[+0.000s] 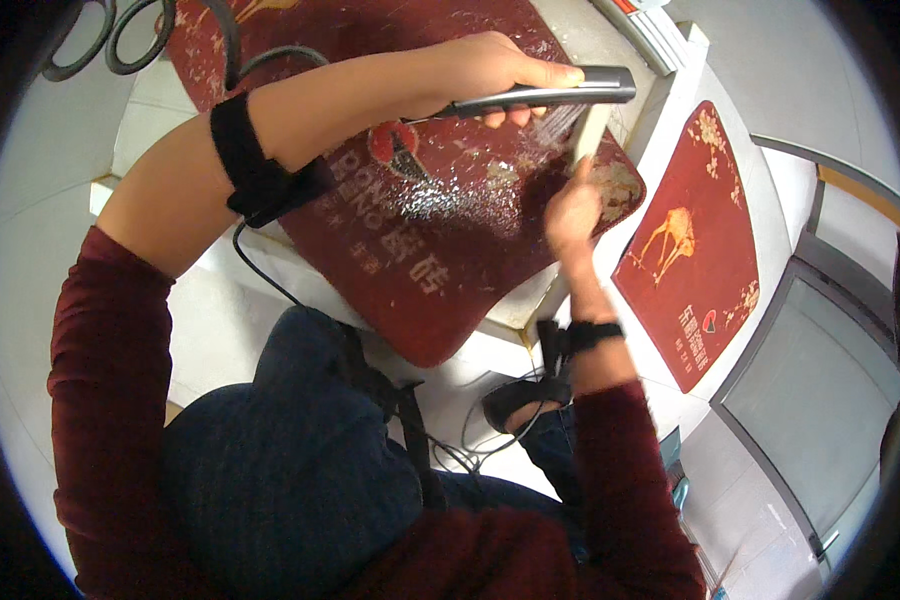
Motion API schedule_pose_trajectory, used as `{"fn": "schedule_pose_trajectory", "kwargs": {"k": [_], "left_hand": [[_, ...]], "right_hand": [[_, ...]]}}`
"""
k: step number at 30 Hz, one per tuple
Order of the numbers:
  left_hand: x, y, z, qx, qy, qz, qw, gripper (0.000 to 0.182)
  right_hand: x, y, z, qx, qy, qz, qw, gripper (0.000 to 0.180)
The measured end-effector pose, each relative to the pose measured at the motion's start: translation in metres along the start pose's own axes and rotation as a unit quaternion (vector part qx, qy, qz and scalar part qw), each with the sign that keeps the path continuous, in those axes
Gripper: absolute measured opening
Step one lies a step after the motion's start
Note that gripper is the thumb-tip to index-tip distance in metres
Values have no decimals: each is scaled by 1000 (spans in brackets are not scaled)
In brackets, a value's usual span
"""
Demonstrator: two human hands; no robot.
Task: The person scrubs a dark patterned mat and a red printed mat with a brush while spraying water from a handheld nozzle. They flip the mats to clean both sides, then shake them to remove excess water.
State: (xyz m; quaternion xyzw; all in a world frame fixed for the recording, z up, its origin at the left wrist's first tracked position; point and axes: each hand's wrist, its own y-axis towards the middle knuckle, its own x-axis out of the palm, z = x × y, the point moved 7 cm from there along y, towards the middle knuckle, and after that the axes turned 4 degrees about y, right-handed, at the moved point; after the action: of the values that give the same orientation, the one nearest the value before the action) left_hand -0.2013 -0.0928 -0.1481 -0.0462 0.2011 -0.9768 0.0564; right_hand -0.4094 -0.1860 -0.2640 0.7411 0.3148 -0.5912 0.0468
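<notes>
My left hand (pixel 487 67) is closed around a black and silver handheld shower head (pixel 607 84). Water sprays from it onto a dark red floor mat (pixel 450 322), which lies wet and shiny below. My right hand (pixel 576 214), blurred, grips a pale, flat stick-like handle (pixel 591 135) over the mat's right part. The handle's far end passes behind the shower head, so I cannot tell what tool it belongs to. Printed writing and a round red and black emblem (pixel 394 146) mark the mat. Its front corner hangs over the raised tiled edge.
A grey shower hose (pixel 229 41) loops at upper left. A second red mat (pixel 690 247) with a deer print lies on the floor at right, near a grey-framed glass panel (pixel 817 360). Black cables (pixel 465 450) trail by my foot, and another cable (pixel 259 270) hangs from my left wrist strap.
</notes>
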Motion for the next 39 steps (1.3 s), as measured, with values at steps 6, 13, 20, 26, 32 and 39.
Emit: {"fn": "schedule_pose_trajectory", "kwargs": {"k": [6, 13, 20, 26, 32, 39], "left_hand": [[23, 24, -8, 3, -5, -45, 999, 44], [50, 23, -9, -32, -24, -86, 996, 44], [58, 39, 1, -26, -80, -75, 994, 40], [55, 38, -2, -34, -71, -65, 995, 43], [36, 42, 13, 26, -60, -38, 997, 41], [26, 49, 29, 46, -78, 9, 996, 40]], "right_hand": [[40, -146, -4, -91, 53, 57, 993, 75], [-3, -26, 12, 31, 20, 103, 994, 62], [23, -127, 26, -1, 30, 45, 999, 62], [3, 7, 49, -40, -26, 62, 997, 76], [-14, 34, -2, -63, 26, 98, 993, 34], [29, -66, -17, -145, 88, 62, 984, 60]]}}
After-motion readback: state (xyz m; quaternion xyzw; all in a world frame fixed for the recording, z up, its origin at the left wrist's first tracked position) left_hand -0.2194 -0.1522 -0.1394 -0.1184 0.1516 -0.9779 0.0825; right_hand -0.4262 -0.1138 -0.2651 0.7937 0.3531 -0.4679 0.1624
